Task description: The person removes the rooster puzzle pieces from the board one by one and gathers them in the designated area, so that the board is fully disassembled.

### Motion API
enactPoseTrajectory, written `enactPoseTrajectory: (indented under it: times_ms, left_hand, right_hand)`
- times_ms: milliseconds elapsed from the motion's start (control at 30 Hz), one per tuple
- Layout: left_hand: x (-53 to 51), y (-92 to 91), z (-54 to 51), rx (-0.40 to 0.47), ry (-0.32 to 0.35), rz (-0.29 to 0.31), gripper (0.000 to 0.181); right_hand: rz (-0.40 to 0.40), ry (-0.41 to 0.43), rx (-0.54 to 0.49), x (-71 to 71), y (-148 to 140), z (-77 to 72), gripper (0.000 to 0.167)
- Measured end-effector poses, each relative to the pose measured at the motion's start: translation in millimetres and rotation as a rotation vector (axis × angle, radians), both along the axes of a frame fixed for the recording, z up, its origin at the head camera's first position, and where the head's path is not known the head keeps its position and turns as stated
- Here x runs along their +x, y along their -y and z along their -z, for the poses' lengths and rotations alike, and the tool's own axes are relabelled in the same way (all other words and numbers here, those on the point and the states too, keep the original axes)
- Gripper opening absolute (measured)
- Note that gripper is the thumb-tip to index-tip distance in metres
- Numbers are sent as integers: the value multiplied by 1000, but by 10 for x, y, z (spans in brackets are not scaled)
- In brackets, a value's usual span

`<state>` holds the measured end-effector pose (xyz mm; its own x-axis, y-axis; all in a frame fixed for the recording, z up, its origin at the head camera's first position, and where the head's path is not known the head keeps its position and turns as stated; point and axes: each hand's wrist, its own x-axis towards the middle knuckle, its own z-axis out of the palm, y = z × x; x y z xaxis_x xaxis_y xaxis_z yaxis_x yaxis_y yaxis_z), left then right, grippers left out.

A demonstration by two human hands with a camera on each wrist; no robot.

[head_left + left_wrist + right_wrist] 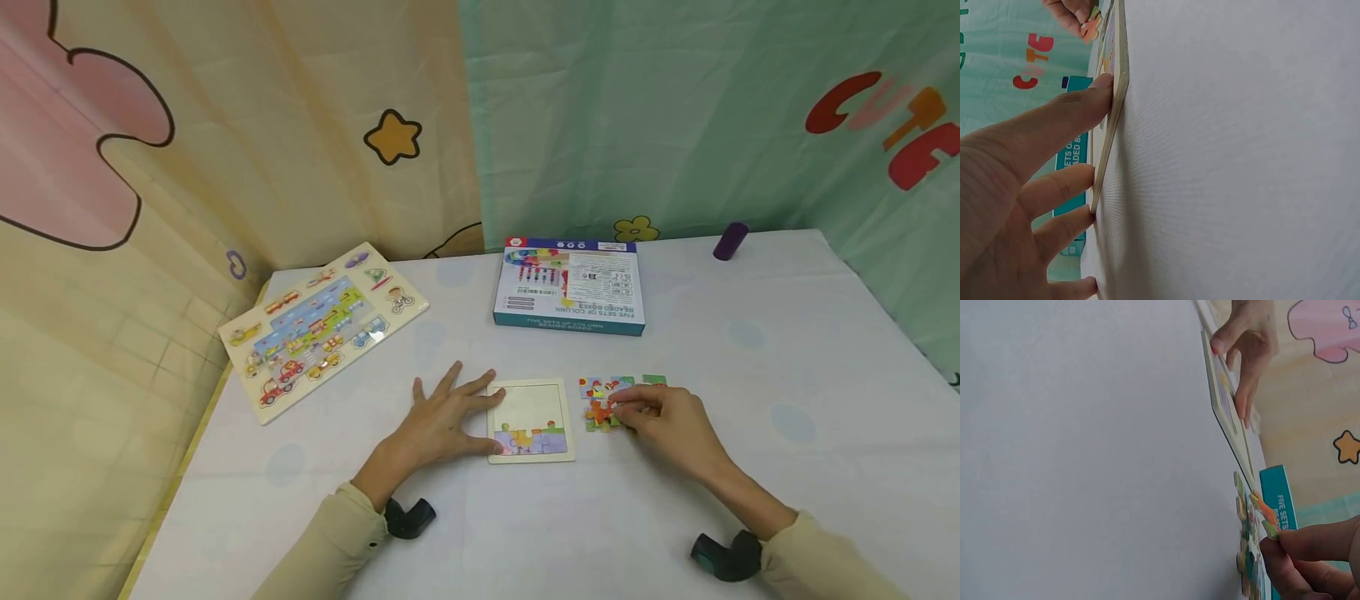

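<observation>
A small square wooden puzzle tray [532,407] lies flat on the table, with a row of joined pieces [531,442] along its near side and bare wood beyond. My left hand [442,423] spreads its fingers over the tray's left edge; in the left wrist view the thumb [1088,103] rests on the rim. Between thumb and fingers, my right hand [678,429] pinches an orange-and-green puzzle piece [1267,512], held just above several loose pieces [1246,559] right of the tray. The fingers partly cover those loose pieces in the head view.
A larger wooden vehicle puzzle board [322,329] lies at the back left. Behind the tray is a flat teal-edged box [568,287]. A purple cylinder [731,241] stands at the back right, near the curtain [697,125]. White cloth [847,400] covers the table.
</observation>
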<state>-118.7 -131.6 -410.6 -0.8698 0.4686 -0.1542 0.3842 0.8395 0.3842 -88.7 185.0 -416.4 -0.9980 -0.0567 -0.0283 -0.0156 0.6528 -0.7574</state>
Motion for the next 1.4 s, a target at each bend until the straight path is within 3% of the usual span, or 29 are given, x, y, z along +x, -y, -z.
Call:
enactPoseTrajectory:
  times_ms: [400,1000,1400]
  left_hand:
    - [-6,11,4,-18,-2,-1,79]
    - [-3,7,6,-13,-4,0,78]
    - [-1,-4,17,-17,-3,-2,79]
  right_hand:
    - [61,9,34,64,-368,52,19]
    - [106,56,86,129,-600,66,27]
    - [88,-40,149,118,-571,52,19]
